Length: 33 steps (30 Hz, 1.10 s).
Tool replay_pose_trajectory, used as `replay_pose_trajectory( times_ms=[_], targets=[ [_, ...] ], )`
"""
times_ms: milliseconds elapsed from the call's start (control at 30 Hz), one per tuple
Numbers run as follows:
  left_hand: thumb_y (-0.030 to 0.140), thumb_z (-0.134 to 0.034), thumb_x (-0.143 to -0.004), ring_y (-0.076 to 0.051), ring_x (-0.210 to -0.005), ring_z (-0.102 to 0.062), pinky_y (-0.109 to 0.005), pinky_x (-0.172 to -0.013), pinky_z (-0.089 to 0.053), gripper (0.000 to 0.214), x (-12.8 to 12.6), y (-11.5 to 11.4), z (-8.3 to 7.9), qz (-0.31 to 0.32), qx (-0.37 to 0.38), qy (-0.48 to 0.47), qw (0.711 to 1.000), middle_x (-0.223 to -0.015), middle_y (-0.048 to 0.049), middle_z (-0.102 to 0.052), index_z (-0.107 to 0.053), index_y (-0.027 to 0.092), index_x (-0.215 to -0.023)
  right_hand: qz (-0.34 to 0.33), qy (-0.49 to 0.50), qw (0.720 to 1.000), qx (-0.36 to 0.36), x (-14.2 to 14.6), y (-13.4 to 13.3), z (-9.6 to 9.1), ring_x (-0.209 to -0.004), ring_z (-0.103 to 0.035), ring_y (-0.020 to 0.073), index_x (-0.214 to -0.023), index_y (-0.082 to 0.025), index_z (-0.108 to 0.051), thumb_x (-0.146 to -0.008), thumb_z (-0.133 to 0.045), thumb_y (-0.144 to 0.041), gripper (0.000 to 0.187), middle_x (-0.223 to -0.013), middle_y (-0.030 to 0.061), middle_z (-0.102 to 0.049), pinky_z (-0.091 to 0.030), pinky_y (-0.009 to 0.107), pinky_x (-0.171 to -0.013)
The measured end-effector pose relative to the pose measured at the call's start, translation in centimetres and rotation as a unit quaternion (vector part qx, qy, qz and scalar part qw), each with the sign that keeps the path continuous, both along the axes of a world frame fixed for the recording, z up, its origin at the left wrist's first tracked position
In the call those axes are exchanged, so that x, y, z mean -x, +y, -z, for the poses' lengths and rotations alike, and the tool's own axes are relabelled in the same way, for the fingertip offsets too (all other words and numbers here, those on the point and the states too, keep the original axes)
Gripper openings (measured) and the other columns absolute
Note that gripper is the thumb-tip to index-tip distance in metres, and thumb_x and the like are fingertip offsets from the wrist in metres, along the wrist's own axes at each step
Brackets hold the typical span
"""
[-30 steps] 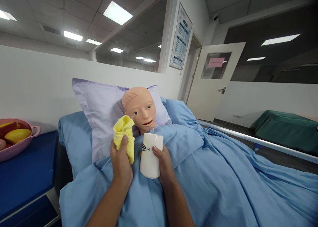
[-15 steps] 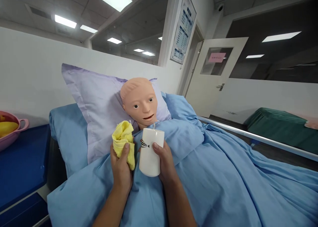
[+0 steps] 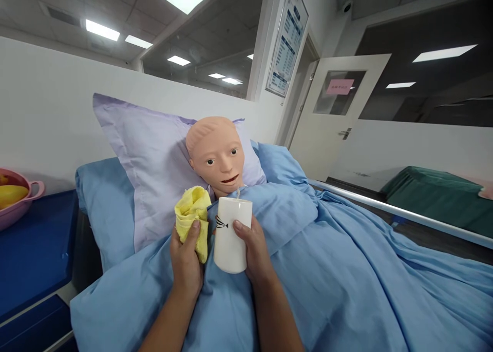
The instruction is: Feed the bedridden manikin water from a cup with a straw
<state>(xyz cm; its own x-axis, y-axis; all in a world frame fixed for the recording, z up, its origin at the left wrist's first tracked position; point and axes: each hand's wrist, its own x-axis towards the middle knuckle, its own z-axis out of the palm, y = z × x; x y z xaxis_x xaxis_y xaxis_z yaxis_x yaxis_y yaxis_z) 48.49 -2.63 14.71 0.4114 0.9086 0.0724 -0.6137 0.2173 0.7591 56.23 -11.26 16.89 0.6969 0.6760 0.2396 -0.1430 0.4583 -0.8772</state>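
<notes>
The right hand [image 3: 259, 252] is clamped round a white cup [image 3: 231, 247], thumb pressed flat along its near side; the cup sits up front in the middle, above the blue quilt [image 3: 331, 275] and just below the manikin head [image 3: 217, 152], leaning a touch; it's smooth, glossy, a shade wider at the base than at the rim; a clear straw [image 3: 238, 192] pokes out of the top, up by the manikin's chin! Over to the left hand [image 3: 187, 265], and it's closed on a bright yellow cloth [image 3: 191, 213], soft and fuzzy, bunched up into folds with an open curl at the top; cloth and cup are side by side, a narrow gap between them; now the markings: a small black striped motif [image 3: 221, 222] shows on the cup's left side; up on the wall, a framed poster [image 3: 287, 44] carries blue bands and rows of print, too small to read; on the door [image 3: 327, 131], a pink sign [image 3: 339, 86] bears one line of reddish characters, too blurred to make out.
</notes>
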Motion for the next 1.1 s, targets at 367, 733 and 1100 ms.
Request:
replay_pose_trajectory(
  times_ms=[367, 733, 1100],
  targets=[
    [0.045, -0.078, -0.072, -0.023, -0.081, -0.073, -0.036, -0.076, -0.059, 0.060, 0.0, 0.1, 0.0, -0.001, 0.012, 0.030, 0.999, -0.101, -0.0073, -0.075, -0.062, 0.019, -0.124, 0.013, -0.002, 1.000, -0.023, -0.1, 0.3, 0.2, -0.078, -0.070, 0.0219, -0.112, -0.021, -0.064, -0.072, -0.079, -0.046, 0.050, -0.095, 0.0050, -0.074, -0.056, 0.031, -0.065],
    [0.028, -0.062, -0.090, -0.022, -0.113, -0.063, -0.039, -0.100, -0.051, 0.040, -0.2, 0.9, -4.1, -0.207, -0.463, 0.174, 0.844, -0.123, -0.0065, -0.066, -0.058, 0.025, -0.129, 0.153, 0.083, 0.952, -0.252, -1.1, -0.6, 0.1, -0.074, -0.071, 0.0236, -0.122, -0.020, -0.059, -0.073, -0.073, -0.047, 0.057, -0.093, 0.0070, -0.075, -0.057, 0.037, -0.065],
    [0.013, -0.047, -0.096, -0.027, -0.127, -0.058, -0.047, -0.110, -0.047, 0.034, -6.7, 4.2, -8.7, -0.242, -0.890, 0.150, 0.356, -0.129, -0.0173, -0.066, -0.058, 0.007, -0.128, 0.160, 0.155, 0.933, -0.284, -1.5, -0.6, -0.1, -0.071, -0.071, 0.0228, -0.122, -0.017, -0.059, -0.076, -0.070, -0.046, 0.055, -0.089, 0.0065, -0.075, -0.056, 0.035, -0.062]
  ],
)
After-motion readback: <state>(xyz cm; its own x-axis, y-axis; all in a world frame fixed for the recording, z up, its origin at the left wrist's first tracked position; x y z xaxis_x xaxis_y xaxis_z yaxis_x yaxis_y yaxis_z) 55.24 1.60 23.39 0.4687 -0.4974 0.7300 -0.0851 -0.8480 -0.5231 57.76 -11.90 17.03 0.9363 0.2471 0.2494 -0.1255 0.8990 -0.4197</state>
